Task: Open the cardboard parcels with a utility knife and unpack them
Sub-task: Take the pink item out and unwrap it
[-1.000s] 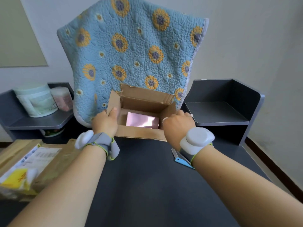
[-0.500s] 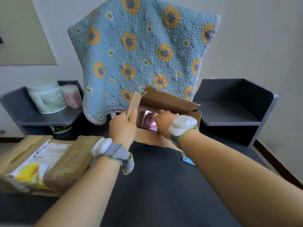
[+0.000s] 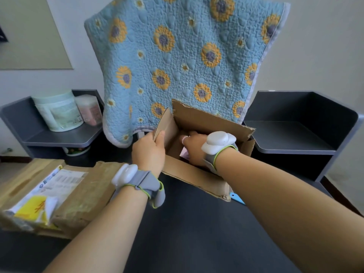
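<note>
The quilt [image 3: 177, 56] is light blue, stitched with yellow sunflowers that have grey-purple centres. The open box [image 3: 197, 176] is plain brown cardboard, with something pink [image 3: 185, 154] showing inside. The counter [image 3: 197, 233] is dark grey. A blue knife handle [image 3: 237, 199] peeks out. The wristbands [image 3: 145, 184] are grey with lime edging and white pods. A pale green tub [image 3: 57, 111] sits on a shelf.

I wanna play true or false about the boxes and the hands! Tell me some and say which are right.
1. The left hand holds a flap of the open cardboard box. True.
2. The right hand reaches inside that box. True.
3. The utility knife is in the right hand. False: its blue tip lies on the table, poking out beside the box.
4. The sunflower quilt is red. False: light blue with yellow flowers.
5. The taped parcel sits right of the open box. False: left.
</note>
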Demonstrator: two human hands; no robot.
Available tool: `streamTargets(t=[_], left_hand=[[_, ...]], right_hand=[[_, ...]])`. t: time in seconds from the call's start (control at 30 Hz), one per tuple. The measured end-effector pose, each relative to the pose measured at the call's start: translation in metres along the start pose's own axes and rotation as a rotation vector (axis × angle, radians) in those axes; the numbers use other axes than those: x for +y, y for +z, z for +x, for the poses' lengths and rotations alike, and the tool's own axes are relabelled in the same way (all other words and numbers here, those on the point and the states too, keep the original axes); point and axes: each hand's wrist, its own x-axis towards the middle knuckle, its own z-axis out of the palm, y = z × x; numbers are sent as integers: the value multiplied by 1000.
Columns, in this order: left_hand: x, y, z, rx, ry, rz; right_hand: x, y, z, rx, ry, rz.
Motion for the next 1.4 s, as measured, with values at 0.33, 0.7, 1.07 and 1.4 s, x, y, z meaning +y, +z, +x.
streamTargets(t=[0.33, 0.7, 1.07, 1.4], left_hand=[[6, -9, 25, 7, -66, 55], [-5, -14, 49, -86, -346, -16], [-1, -4, 51, -20, -413, -368], [52, 6, -26, 34, 90, -595]], right_hand=[[5, -26, -4, 266, -202, 289], [6, -49, -25, 779, -90, 1205], [30, -51, -42, 934, 217, 2063], [12, -18, -73, 718, 247, 2309]])
